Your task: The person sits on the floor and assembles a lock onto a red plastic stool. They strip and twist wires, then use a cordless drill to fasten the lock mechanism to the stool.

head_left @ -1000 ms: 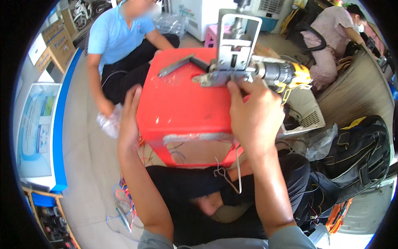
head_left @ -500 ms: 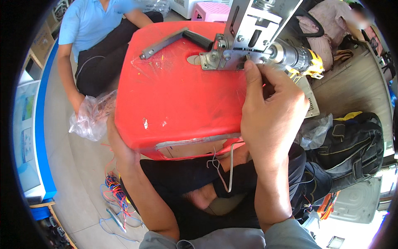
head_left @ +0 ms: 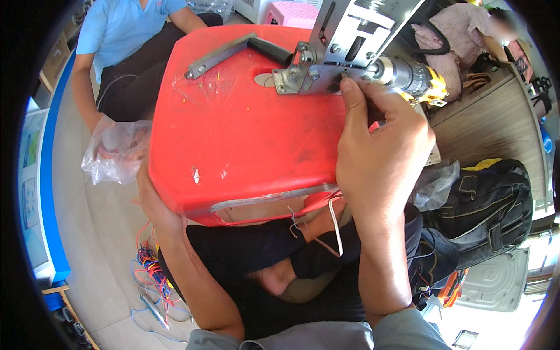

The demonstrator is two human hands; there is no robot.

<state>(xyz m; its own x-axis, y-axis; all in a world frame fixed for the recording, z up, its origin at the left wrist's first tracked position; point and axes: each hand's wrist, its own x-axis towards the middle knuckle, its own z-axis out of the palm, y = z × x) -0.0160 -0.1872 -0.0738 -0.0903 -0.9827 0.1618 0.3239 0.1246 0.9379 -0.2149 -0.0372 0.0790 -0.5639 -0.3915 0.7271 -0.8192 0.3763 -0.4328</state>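
A shiny metal bracket with slots and screws (head_left: 344,49) rests on top of a big red plastic stool (head_left: 245,134), and the right hand (head_left: 379,157) pinches its lower edge.

The right hand's fingers are bunched together, with the fingertips (head_left: 348,87) pressing on the bracket's bottom edge next to a small dark hole. A silver and yellow power drill (head_left: 411,77) lies just behind those fingers, touching the bracket's side. The left hand (head_left: 153,201) curls around the stool's left lower edge; its fingers go under the rim, so I cannot tell how they sit. A grey metal bar with a black end (head_left: 233,51) lies on the stool, near the bracket. Another person in a blue shirt (head_left: 125,26) sits behind, holding a clear plastic bag (head_left: 114,149). Coloured wires (head_left: 153,277) lie on the pale floor, and a black bag (head_left: 487,201) sits on the right.
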